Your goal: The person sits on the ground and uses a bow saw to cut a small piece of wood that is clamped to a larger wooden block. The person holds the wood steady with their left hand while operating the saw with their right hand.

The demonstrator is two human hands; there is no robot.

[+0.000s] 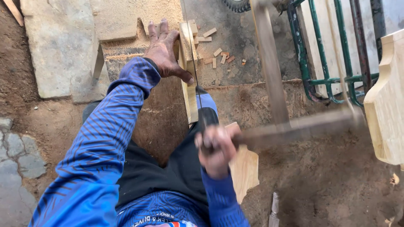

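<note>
Sawing a narrow wooden strip with a frame saw, one hand pinning, one hand driving.

The left hand (164, 52) lies flat and spread on the workpiece, thumb pressed against the wooden strip (188, 75), whose long axis runs away from the person toward the scattered wood offcuts (216, 52). Just right of that thumb the thin saw blade (197, 71) runs along the strip. Nearer the body, the right hand (214, 149) is closed tight round the handle of the wooden frame saw (290, 126), blurred in motion. Farther right stand a green metal frame (324, 80) and a pale shaped board (385, 105).
</note>
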